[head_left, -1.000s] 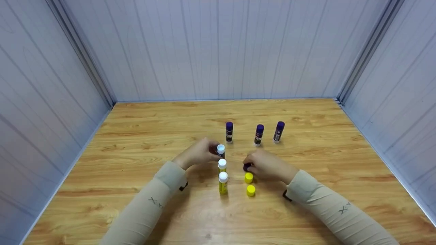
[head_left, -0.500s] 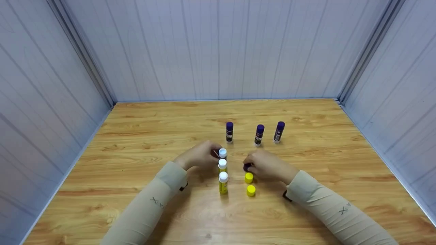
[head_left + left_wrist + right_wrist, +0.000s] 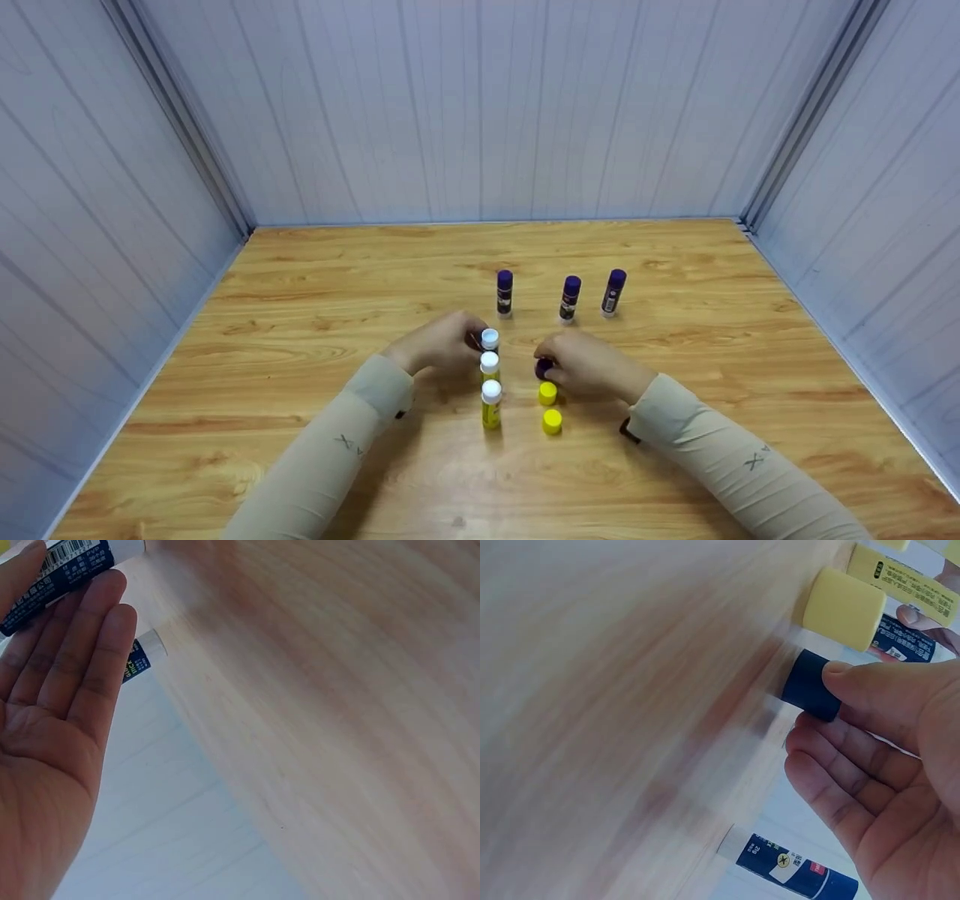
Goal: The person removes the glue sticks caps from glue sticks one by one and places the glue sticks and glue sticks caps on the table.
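My left hand (image 3: 439, 343) pinches an uncapped dark blue glue stick (image 3: 69, 574) between thumb and fingers; its white top (image 3: 490, 337) faces up in the head view. Nearer me, two uncapped yellow glue sticks (image 3: 491, 414) stand upright in a row with it. To the right, my right hand (image 3: 592, 365) pinches a dark blue cap (image 3: 808, 687) between thumb and fingers, close at the tabletop. Beside that hand sit two yellow caps (image 3: 552, 422), one behind the other.
Three capped dark glue sticks stand upright behind the hands: one at the left (image 3: 505, 294), one in the middle (image 3: 570, 299), one at the right (image 3: 613, 293). White panel walls (image 3: 480, 112) enclose the wooden table (image 3: 337, 300) at the back and sides.
My left hand has brought the dark glue stick slightly toward me and to the right, in behind the yellow sticks. The right hand stays at the dark cap.
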The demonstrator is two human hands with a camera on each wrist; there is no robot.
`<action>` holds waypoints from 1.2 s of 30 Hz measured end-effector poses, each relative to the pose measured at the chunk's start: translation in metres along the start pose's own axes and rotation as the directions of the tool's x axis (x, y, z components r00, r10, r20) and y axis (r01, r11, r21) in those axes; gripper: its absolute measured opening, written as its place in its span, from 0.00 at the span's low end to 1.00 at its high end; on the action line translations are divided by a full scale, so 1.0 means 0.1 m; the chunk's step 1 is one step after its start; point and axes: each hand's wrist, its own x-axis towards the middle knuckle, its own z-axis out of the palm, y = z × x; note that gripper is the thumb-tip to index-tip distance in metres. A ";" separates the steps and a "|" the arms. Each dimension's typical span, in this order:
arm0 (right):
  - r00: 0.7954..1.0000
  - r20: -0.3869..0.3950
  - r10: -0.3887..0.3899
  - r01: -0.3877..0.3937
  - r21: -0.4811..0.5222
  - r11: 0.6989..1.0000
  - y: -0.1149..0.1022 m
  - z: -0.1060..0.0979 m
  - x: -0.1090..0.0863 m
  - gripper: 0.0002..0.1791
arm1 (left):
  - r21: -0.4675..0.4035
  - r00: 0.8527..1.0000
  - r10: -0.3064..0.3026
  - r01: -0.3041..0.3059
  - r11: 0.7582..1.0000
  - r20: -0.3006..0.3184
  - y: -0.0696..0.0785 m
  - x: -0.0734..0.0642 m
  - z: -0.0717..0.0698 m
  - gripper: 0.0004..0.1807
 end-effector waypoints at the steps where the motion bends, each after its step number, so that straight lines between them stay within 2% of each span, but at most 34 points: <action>1: 1.000 0.005 0.006 -0.006 0.004 1.000 0.00 0.00 0.00 0.03 | -0.003 1.000 -0.004 0.004 1.000 0.000 0.01 0.00 0.00 0.09; 13: 1.000 0.013 -0.001 0.001 -0.014 1.000 0.03 -0.01 0.01 0.04 | 0.007 1.000 -0.031 0.031 0.999 -0.005 0.04 0.00 0.01 0.11; 21: 0.999 0.019 0.031 -0.031 0.001 1.000 0.00 -0.13 -0.02 0.18 | 0.021 0.999 -0.031 0.031 0.999 -0.008 0.05 0.02 0.00 0.10; 24: 1.000 -0.004 0.021 -0.021 -0.002 1.000 -0.01 -0.21 -0.06 0.21 | 0.024 1.000 -0.030 0.031 0.999 -0.007 0.05 0.02 0.00 0.10; 27: 0.998 -0.069 -0.001 -0.001 -0.021 1.000 0.00 -0.31 -0.12 0.21 | 0.026 1.000 -0.027 0.027 0.999 -0.008 0.05 0.01 0.00 0.10; 30: 0.986 -0.166 -0.035 0.028 -0.043 0.999 0.03 -0.41 -0.18 0.20 | 0.021 1.000 -0.027 0.027 0.999 -0.007 0.05 0.01 0.00 0.11; 34: 0.946 -0.308 -0.104 0.087 -0.070 0.994 0.09 -0.54 -0.26 0.18 | 0.019 1.000 -0.020 0.020 1.000 -0.007 0.04 0.00 0.00 0.11; 36: 0.924 -0.366 -0.114 0.094 -0.071 0.993 0.13 -0.59 -0.29 0.18 | 0.023 1.000 -0.016 0.016 1.000 -0.008 0.04 0.00 0.00 0.11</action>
